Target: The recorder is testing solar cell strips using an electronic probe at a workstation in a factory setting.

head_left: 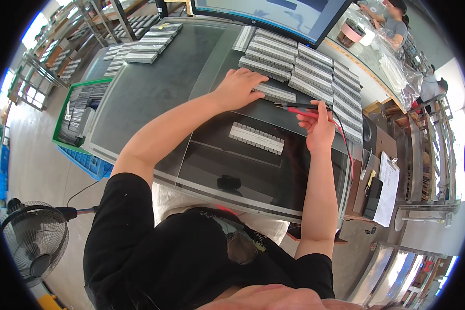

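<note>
Left hand (pixel 237 89): fingers and thumb narrowly spaced about the left end of a strip (pixel 279 93); cannot tell whether gripped. Strip lies on the table (pixel 150 93), just right of that hand. Right hand (pixel 320 126) holds a black probe (pixel 306 106) and red probe (pixel 298 110), tips pointing left, just below the strip. Strip: long, flat, grey, pale lengthwise band, dark segmented edges.

The T-shirt (pixel 191 258) is black, with short sleeves (pixel 123 206), and it has a rounded brownish print (pixel 241 248) at six o'clock.
</note>
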The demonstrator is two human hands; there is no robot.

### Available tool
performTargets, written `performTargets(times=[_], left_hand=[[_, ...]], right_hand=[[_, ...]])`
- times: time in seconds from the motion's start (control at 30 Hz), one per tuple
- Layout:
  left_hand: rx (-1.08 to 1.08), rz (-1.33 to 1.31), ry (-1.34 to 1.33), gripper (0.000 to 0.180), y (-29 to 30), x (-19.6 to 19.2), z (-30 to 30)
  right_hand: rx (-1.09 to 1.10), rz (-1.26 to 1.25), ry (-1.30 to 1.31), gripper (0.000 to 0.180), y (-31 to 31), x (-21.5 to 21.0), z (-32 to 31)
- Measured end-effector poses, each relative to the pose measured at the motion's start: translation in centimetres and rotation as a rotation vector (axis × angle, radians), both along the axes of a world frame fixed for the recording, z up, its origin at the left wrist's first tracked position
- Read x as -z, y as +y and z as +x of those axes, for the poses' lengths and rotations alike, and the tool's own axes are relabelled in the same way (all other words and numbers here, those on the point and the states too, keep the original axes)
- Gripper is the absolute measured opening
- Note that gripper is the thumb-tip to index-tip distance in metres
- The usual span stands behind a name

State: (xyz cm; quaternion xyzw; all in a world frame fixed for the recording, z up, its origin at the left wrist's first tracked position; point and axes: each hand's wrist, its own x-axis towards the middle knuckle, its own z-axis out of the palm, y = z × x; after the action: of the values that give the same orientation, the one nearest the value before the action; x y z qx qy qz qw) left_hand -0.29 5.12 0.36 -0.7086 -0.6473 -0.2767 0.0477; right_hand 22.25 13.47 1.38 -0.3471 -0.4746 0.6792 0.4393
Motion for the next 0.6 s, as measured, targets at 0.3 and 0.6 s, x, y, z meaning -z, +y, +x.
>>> performTargets(times=[0.3, 0.6], left_hand=[[0.043, 0.05, 0.068, 0.042, -0.3, -0.8, -0.3], [0.025, 0.072, 0.017, 0.042, -0.4, 0.3, -0.7]], right_hand=[[0.037, 0.01, 0.023, 0.032, -0.2, -0.5, -0.1], [0.057, 0.028, 0.011, 0.032, -0.2, -0.4, -0.1]])
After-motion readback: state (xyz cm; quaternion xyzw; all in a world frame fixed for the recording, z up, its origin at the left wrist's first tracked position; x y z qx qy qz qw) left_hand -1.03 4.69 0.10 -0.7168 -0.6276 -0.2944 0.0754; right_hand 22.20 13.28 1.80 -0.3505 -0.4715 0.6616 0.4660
